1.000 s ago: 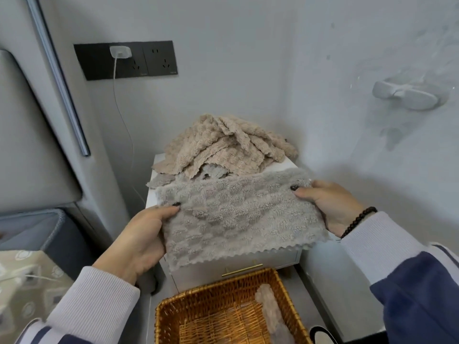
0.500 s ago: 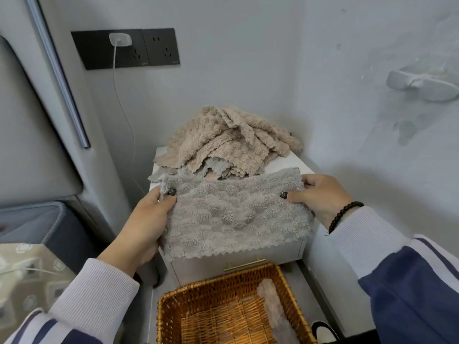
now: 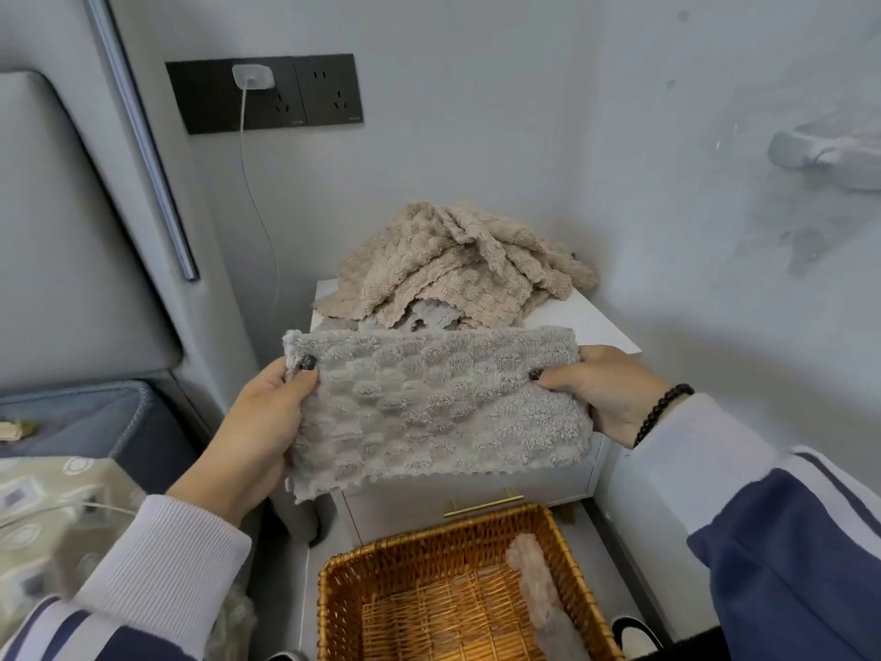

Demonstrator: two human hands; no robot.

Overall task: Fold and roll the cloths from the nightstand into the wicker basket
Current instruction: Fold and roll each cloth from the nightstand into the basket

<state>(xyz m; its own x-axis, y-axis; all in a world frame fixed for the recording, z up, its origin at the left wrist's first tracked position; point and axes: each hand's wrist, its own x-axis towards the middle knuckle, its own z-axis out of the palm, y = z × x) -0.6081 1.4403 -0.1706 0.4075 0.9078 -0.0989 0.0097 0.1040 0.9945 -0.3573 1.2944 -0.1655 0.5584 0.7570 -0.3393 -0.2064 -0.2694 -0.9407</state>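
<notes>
A grey fluffy cloth point(image 3: 429, 403), folded into a wide band, hangs in the air in front of the white nightstand point(image 3: 600, 326). My left hand point(image 3: 267, 422) pinches its upper left corner and my right hand point(image 3: 600, 393) pinches its right end. Behind it a heap of beige cloths point(image 3: 457, 264) lies on the nightstand top, with a grey one partly under the heap. Below stands the wicker basket point(image 3: 333, 603), holding one rolled beige cloth point(image 3: 538, 593) along its right side.
The nightstand fills a corner between two walls. A black socket panel point(image 3: 310, 93) with a white charger and cable is on the back wall. A padded headboard point(image 3: 57, 231) and a bed with patterned bedding point(image 3: 47, 512) lie to the left. A white wall holder point(image 3: 829, 155) sticks out on the right.
My hands have come closer together and the cloth between them is now narrower. The camera has tilted a little, so the heap and socket sit lower in view.
</notes>
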